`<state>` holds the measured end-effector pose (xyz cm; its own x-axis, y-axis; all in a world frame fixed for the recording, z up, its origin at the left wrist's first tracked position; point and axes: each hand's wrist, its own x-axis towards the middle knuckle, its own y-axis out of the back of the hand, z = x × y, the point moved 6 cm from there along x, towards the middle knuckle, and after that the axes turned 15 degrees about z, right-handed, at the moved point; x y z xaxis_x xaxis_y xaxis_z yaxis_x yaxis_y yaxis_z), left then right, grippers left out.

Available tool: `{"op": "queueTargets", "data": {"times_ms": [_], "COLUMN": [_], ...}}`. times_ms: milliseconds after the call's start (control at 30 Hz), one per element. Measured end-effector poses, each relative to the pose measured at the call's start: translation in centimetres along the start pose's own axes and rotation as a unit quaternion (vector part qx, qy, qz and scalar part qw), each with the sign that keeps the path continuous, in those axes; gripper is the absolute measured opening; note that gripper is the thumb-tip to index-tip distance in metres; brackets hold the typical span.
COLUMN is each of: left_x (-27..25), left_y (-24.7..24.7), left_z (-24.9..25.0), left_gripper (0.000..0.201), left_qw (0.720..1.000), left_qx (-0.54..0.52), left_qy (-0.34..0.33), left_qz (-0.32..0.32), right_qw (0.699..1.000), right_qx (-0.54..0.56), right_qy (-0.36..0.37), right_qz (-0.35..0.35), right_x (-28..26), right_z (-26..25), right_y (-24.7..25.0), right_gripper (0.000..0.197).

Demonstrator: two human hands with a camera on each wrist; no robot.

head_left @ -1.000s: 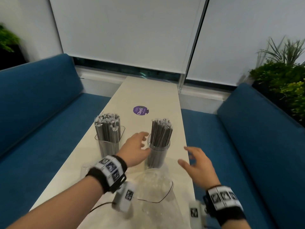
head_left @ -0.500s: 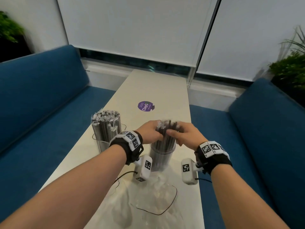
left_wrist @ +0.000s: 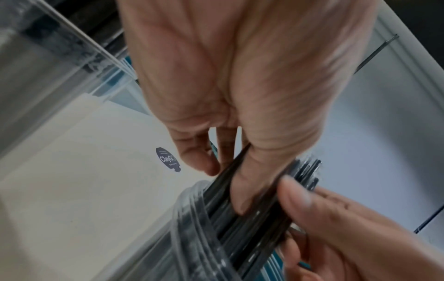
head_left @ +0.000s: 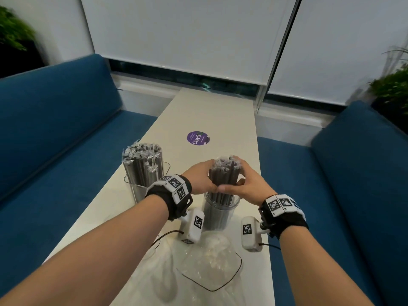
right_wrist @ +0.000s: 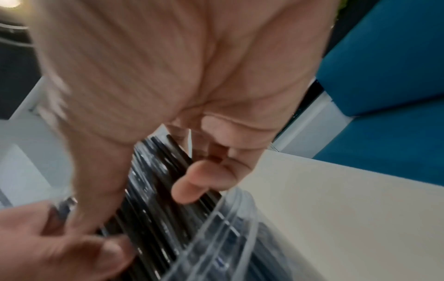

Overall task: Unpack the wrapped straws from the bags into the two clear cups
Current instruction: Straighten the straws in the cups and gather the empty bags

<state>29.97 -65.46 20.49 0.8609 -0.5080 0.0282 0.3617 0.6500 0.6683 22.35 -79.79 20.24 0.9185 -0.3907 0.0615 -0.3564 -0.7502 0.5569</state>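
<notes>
Two clear cups stand on the table point(head_left: 220, 120), each packed with upright wrapped straws: the left cup point(head_left: 141, 191) untouched, the right cup point(head_left: 220, 215) attended. Left hand point(head_left: 199, 181) and right hand point(head_left: 247, 186) curl their fingers around the right cup's straw bundle point(head_left: 224, 173). Two empty bags point(head_left: 207, 259) lie nearest the person.

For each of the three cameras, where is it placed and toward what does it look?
Head: high, facing forward and down the table; both forearms show.
Left wrist: under the left hand, facing the straws in the round cup.
Right wrist: under the right hand, facing them.
Both wrist views share the straws.
</notes>
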Motion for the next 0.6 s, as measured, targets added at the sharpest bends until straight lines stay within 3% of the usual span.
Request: {"op": "queueTargets", "data": {"times_ms": [100,167,300,467,600], "left_x": [0.4,0.7,0.6,0.0,-0.3], "left_y": [1.0,1.6,1.1,0.3,0.6], "left_z": [0.6,0.5,-0.2,-0.5,0.5], "left_gripper": [0.048,0.048,0.059,0.029,0.029], "left_qw": [0.999,0.997,0.999,0.998,0.997], "left_qx": [-0.02,-0.036,-0.028,-0.024,0.025], "left_qy": [-0.019,-0.012,-0.002,0.003,-0.004], "left_qz": [0.043,0.064,0.039,0.059,0.069], "right_qw": [0.997,0.995,0.996,0.992,0.993], "right_qx": [-0.022,-0.016,-0.057,-0.056,-0.1], "right_qy": [0.028,0.025,0.001,-0.002,-0.015], "right_qz": [0.063,0.098,0.068,0.112,0.068], "right_x": [0.6,0.7,0.1,-0.5,-0.9], "right_z": [-0.3,-0.1,0.8,0.6,0.5], "right_y": [0.4,1.0,1.0,1.5,1.1], "right_gripper": [0.046,0.037,0.039,0.047,0.051]}}
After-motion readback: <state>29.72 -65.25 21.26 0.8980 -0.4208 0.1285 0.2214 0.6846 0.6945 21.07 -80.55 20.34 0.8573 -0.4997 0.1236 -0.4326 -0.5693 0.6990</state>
